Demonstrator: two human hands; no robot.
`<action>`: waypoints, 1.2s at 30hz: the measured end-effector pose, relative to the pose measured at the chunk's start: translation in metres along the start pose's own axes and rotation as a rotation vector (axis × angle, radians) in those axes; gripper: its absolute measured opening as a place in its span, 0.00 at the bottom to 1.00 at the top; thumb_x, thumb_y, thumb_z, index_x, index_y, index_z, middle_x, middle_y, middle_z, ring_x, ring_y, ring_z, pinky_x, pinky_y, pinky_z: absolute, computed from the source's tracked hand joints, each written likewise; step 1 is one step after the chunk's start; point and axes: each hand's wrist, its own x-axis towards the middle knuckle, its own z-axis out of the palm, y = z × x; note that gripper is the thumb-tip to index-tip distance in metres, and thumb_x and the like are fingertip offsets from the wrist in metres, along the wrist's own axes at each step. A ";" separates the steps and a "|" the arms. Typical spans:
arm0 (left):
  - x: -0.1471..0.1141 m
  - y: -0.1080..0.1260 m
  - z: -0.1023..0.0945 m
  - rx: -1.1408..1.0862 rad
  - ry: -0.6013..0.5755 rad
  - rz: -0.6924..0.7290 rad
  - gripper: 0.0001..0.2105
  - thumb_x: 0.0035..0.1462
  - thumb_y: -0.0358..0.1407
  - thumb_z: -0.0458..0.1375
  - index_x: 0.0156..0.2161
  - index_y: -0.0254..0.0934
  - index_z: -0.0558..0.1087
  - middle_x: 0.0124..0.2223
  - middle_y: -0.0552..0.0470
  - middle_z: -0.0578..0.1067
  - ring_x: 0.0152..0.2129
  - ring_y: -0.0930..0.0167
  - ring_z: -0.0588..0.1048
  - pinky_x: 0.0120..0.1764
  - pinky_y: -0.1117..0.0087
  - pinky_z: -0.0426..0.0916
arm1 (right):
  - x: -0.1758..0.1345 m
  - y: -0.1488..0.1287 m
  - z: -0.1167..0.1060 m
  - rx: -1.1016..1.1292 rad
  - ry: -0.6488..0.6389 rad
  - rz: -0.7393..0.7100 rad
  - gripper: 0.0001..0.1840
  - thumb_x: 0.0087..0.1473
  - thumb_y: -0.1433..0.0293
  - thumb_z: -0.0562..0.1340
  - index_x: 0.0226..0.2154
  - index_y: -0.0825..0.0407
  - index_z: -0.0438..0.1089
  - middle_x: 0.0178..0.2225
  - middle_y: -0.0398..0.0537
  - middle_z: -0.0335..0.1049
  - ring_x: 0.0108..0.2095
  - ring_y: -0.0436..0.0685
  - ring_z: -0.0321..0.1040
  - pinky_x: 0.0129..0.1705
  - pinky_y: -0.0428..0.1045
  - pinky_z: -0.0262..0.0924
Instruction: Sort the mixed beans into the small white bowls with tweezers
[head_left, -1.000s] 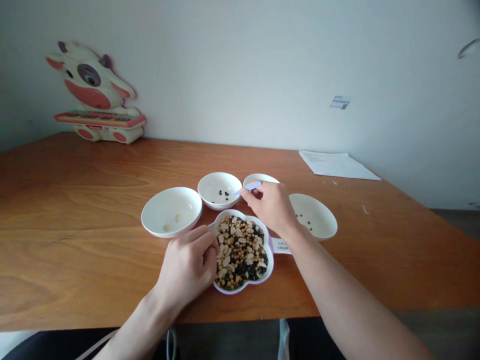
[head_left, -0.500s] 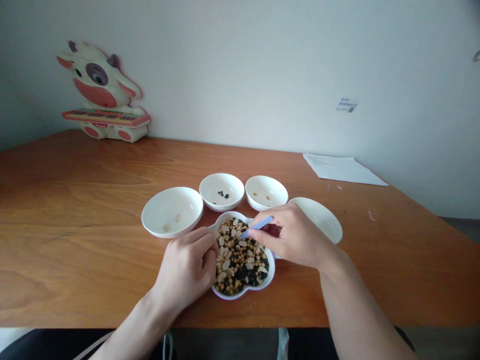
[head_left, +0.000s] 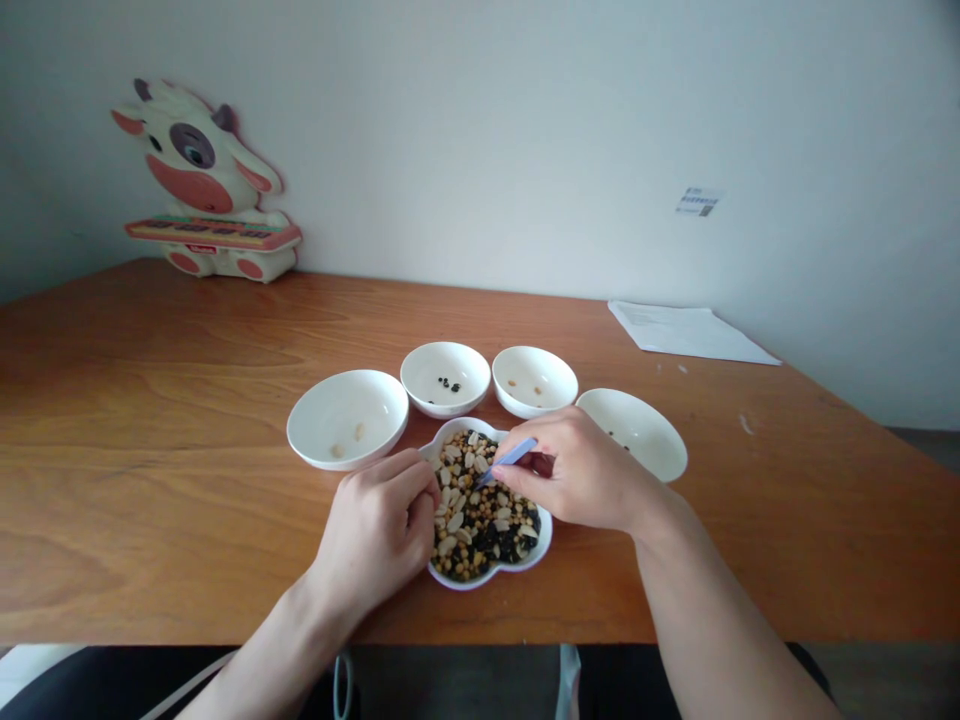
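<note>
the right hand's grip (head_left: pixel 577 475) is clamped on a slim lilac tool that looks like tweezers (head_left: pixel 514 454), thumb and fingers together around its upper part. the tool slants down to the left, its tip at the mix of seeds and nuts (head_left: pixel 487 540); whether the tip pinches a piece is too small to tell. the mix, made of pale peanut halves, small yellow grains and black beans, fills a white, flower-shaped dish (head_left: pixel 466 584) near the front edge of the worktop (head_left: pixel 187 480). the left hand (head_left: pixel 382 520) lies against the dish's left side, its fingers curled in; i cannot tell whether they clasp the rim. beyond the dish, four white bowls stand in an arc. the leftmost bowl (head_left: pixel 319 405) holds two pale pieces, the second bowl (head_left: pixel 442 358) a few black beans, the third bowl (head_left: pixel 538 363) some small tan pieces, and the rightmost bowl (head_left: pixel 656 440), partly behind the right hand, a few dark bits. farther back, white papers (head_left: pixel 690 332) lie at the right, a cow-shaped toy keyboard (head_left: pixel 214 235) stands at the left by the wall (head_left: pixel 480 150), and a small printed label (head_left: pixel 698 202) is stuck on it.
</note>
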 end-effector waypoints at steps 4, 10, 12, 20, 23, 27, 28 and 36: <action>0.001 -0.001 0.000 0.003 0.002 0.000 0.12 0.51 0.23 0.47 0.23 0.37 0.67 0.25 0.54 0.71 0.22 0.72 0.67 0.27 0.71 0.59 | 0.000 -0.001 0.000 -0.003 0.001 -0.004 0.07 0.54 0.72 0.63 0.27 0.55 0.77 0.25 0.44 0.76 0.24 0.49 0.68 0.29 0.46 0.59; 0.002 0.001 -0.002 0.012 0.013 0.029 0.12 0.51 0.23 0.48 0.22 0.36 0.66 0.24 0.54 0.70 0.22 0.73 0.66 0.27 0.71 0.59 | 0.000 -0.001 0.000 0.002 0.058 -0.022 0.08 0.54 0.71 0.63 0.27 0.55 0.76 0.24 0.43 0.75 0.23 0.48 0.67 0.28 0.45 0.59; 0.002 0.000 -0.002 0.009 0.012 0.033 0.12 0.51 0.22 0.47 0.22 0.36 0.66 0.24 0.54 0.70 0.22 0.73 0.66 0.27 0.71 0.59 | -0.001 0.000 0.000 0.011 0.080 -0.037 0.07 0.54 0.71 0.63 0.27 0.55 0.76 0.24 0.43 0.75 0.24 0.48 0.68 0.28 0.45 0.59; 0.001 -0.002 -0.001 0.015 0.008 0.027 0.12 0.51 0.23 0.48 0.22 0.37 0.67 0.25 0.54 0.70 0.22 0.73 0.67 0.28 0.71 0.59 | -0.002 0.003 0.000 0.051 0.136 -0.057 0.07 0.53 0.71 0.64 0.27 0.56 0.77 0.22 0.44 0.75 0.20 0.47 0.65 0.24 0.44 0.56; 0.002 -0.001 -0.001 0.014 0.012 0.035 0.12 0.51 0.23 0.48 0.22 0.36 0.67 0.25 0.54 0.70 0.22 0.73 0.67 0.27 0.71 0.59 | -0.001 0.004 0.000 0.049 0.142 -0.040 0.08 0.53 0.71 0.63 0.26 0.56 0.77 0.21 0.44 0.74 0.20 0.47 0.64 0.23 0.44 0.55; 0.002 0.000 -0.002 0.013 0.014 0.026 0.12 0.51 0.23 0.48 0.22 0.36 0.67 0.25 0.53 0.71 0.22 0.73 0.67 0.27 0.71 0.59 | -0.001 0.003 -0.001 0.054 0.147 -0.036 0.08 0.53 0.72 0.63 0.25 0.56 0.76 0.20 0.42 0.72 0.19 0.46 0.60 0.23 0.43 0.54; 0.002 0.001 -0.002 0.013 0.010 0.023 0.12 0.51 0.22 0.48 0.22 0.36 0.67 0.25 0.53 0.71 0.22 0.73 0.67 0.27 0.71 0.59 | -0.001 0.003 -0.001 0.063 0.150 -0.028 0.08 0.53 0.72 0.63 0.25 0.55 0.76 0.20 0.42 0.72 0.19 0.45 0.60 0.23 0.43 0.54; 0.003 0.001 -0.002 0.013 0.010 0.035 0.12 0.51 0.23 0.47 0.21 0.36 0.67 0.24 0.53 0.70 0.22 0.73 0.66 0.27 0.71 0.59 | 0.003 0.001 0.004 0.073 0.269 0.083 0.12 0.56 0.67 0.62 0.26 0.55 0.76 0.23 0.43 0.73 0.22 0.48 0.65 0.25 0.44 0.55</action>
